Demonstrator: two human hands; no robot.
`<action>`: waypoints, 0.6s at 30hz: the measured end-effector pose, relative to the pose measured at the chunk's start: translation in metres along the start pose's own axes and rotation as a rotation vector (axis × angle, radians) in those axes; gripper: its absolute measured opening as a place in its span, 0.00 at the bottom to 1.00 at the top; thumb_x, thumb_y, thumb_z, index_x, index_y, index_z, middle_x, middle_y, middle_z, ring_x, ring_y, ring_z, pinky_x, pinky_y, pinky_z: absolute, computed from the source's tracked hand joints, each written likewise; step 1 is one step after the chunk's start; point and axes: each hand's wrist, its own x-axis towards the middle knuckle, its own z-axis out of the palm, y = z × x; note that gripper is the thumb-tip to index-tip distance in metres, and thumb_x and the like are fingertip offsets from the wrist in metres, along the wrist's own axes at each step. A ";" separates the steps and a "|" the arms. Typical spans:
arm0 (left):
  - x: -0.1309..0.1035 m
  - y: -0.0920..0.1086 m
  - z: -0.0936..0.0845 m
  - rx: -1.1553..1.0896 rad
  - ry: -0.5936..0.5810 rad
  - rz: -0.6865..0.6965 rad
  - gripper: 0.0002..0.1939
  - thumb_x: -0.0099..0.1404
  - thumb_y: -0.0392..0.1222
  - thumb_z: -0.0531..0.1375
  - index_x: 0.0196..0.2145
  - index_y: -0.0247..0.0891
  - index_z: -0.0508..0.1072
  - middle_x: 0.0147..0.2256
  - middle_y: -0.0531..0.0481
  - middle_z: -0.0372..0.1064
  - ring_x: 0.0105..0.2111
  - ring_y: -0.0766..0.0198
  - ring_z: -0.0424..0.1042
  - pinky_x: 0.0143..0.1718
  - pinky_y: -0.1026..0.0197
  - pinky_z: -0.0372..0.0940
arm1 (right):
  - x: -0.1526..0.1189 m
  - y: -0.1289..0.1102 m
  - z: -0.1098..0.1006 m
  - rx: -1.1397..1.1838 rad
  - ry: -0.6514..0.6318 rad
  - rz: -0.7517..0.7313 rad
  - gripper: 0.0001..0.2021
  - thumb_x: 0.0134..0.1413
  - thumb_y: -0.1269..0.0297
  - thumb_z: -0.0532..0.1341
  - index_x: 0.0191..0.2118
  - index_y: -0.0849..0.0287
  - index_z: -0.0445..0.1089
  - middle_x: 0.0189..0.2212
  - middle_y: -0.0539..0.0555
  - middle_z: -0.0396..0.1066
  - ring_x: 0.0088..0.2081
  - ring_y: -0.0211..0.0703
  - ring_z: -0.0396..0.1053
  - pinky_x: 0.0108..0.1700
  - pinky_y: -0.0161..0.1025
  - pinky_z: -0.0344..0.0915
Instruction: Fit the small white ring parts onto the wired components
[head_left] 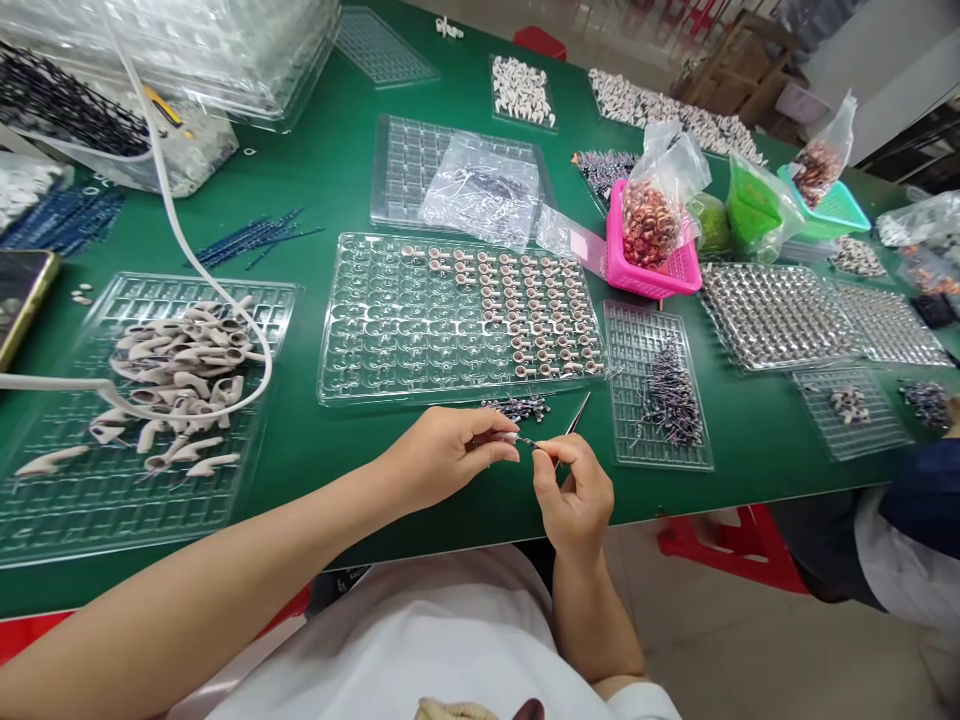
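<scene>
My left hand [442,455] pinches a small white piece [512,437], perhaps an earphone shell, mostly covered by the fingers. A thin dark wire part [529,443] runs from it to the fingertips of my right hand [574,490], which are closed on its end. Metal tweezers [579,412] are also held in my right hand, their tips pointing up and away. Just beyond both hands lies a small pile of dark wired parts [521,408]. Behind that is a clear compartment tray [360,390], its right side filled with small white-and-copper pieces [536,300].
At left, a clear tray [277,290] bears loose white shells [187,350], with a white cable [169,200] looping over it. To the right are a tray of dark wired parts [675,400] and a pink basket [675,278]. Another person's sleeve [922,510] shows at far right.
</scene>
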 end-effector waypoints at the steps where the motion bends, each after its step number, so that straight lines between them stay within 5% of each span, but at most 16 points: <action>1: 0.000 0.000 0.000 0.013 -0.002 0.013 0.10 0.65 0.48 0.62 0.40 0.42 0.78 0.34 0.52 0.80 0.29 0.64 0.75 0.33 0.65 0.67 | 0.000 0.000 0.000 -0.011 -0.008 -0.009 0.04 0.58 0.71 0.60 0.37 0.54 0.70 0.30 0.50 0.71 0.30 0.38 0.67 0.32 0.38 0.65; 18: 0.001 -0.008 0.002 0.203 -0.005 0.246 0.16 0.70 0.50 0.57 0.43 0.38 0.78 0.30 0.48 0.78 0.30 0.62 0.75 0.34 0.63 0.67 | 0.003 0.002 -0.001 -0.030 -0.089 -0.052 0.05 0.58 0.73 0.60 0.37 0.55 0.69 0.30 0.50 0.71 0.31 0.39 0.67 0.36 0.40 0.66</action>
